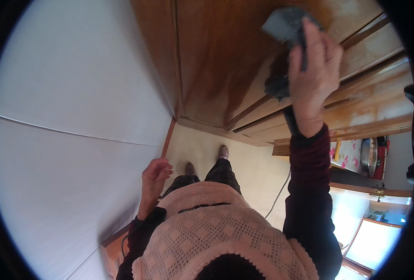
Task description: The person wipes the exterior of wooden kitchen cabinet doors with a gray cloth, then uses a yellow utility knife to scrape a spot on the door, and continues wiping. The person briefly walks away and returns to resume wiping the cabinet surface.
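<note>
My right hand (315, 66) grips a grey, flat-headed cleaning tool (287, 26) by its dark handle; motion blur hides its exact kind. The tool's head is at a glossy brown wooden panel door (214, 56), which has wet-looking streaks. Below the head, a dark, ragged patch (278, 85) shows beside my hand; I cannot tell whether it is part of the tool or a reflection. My left hand (156, 171) hangs beside the white wall with fingers loosely bent and nothing visible in it.
A white tiled wall (70, 77) rises on the left. A thin grey cable (278, 196) trails over the pale floor (252, 164). Through an opening at right are a flowered tablecloth (347, 154) and a metal basin (368, 157) holding round items. A wooden piece (112, 250) stands lower left.
</note>
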`<state>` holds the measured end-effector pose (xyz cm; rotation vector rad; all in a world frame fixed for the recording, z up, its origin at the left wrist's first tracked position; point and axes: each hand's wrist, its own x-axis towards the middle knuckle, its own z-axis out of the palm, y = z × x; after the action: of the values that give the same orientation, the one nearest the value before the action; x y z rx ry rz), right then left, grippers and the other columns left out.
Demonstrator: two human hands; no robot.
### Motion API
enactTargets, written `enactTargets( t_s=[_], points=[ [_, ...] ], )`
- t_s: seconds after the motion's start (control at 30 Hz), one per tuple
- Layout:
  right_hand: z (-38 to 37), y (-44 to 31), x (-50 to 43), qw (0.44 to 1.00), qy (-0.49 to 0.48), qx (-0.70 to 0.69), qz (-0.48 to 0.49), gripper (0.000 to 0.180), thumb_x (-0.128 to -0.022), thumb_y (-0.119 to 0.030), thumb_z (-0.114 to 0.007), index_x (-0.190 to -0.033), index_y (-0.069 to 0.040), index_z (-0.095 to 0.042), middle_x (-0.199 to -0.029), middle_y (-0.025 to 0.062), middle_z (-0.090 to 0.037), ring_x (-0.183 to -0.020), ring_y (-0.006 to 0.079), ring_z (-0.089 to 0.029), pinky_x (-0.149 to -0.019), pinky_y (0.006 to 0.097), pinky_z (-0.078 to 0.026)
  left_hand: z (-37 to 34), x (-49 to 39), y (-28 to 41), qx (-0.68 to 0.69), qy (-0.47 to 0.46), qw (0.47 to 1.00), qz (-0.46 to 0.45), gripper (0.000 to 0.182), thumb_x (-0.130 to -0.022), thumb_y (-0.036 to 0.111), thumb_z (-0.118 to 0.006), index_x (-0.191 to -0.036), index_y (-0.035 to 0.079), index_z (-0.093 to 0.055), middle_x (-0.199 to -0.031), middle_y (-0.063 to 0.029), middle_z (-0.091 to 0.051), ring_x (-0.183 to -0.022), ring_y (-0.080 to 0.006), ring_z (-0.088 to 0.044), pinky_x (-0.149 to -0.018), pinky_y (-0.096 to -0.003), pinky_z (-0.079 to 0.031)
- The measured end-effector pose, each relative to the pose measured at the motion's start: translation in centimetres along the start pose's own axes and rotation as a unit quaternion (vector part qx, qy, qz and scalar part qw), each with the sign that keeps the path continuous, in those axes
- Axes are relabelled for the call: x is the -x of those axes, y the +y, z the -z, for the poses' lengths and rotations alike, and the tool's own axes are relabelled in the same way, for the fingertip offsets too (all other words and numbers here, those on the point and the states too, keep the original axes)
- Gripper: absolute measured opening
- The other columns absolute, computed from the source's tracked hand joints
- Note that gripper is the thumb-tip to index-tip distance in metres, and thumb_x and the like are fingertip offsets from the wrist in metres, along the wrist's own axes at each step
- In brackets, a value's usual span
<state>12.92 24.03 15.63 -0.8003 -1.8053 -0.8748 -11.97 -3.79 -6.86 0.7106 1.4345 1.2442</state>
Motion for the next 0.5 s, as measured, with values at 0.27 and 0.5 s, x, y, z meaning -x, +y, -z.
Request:
enactTargets(
  t_s=[0.27,0.5],
  points=[
    [-4.2,-6.5,15.4,0.915,-0.367,-0.060,0.153,0.044,-0.077,-0.014,-0.064,-0.120,-0.014,-0.063,-0.094,0.0021,-0.052,-0.087,0.0191,-0.059,-0.062,0.0334,-0.054,0.2,0.2,-0.7,0.006,0.009,1.000,0.003,0.019,-0.095,0.000,-0.056,-0.114,0.003,-0.059,-0.096,-0.0042,-0.066,-0.085,-0.0127,-0.064,-0.074,-0.0253,-0.050],
    [-0.5,-5.4,14.2,0.934,-0.346,-0.088,0.032,0.051,-0.074,-0.006,-0.065,-0.124,-0.012,-0.062,-0.094,0.0035,-0.054,-0.073,0.0183,-0.061,-0.059,0.0296,-0.054,0.8,0.4,-0.6,0.000,0.019,1.000,0.006,0.018,-0.096,0.004,-0.057,-0.114,0.002,-0.059,-0.096,-0.0039,-0.066,-0.085,-0.0132,-0.064,-0.075,-0.0261,-0.050]
  ],
)
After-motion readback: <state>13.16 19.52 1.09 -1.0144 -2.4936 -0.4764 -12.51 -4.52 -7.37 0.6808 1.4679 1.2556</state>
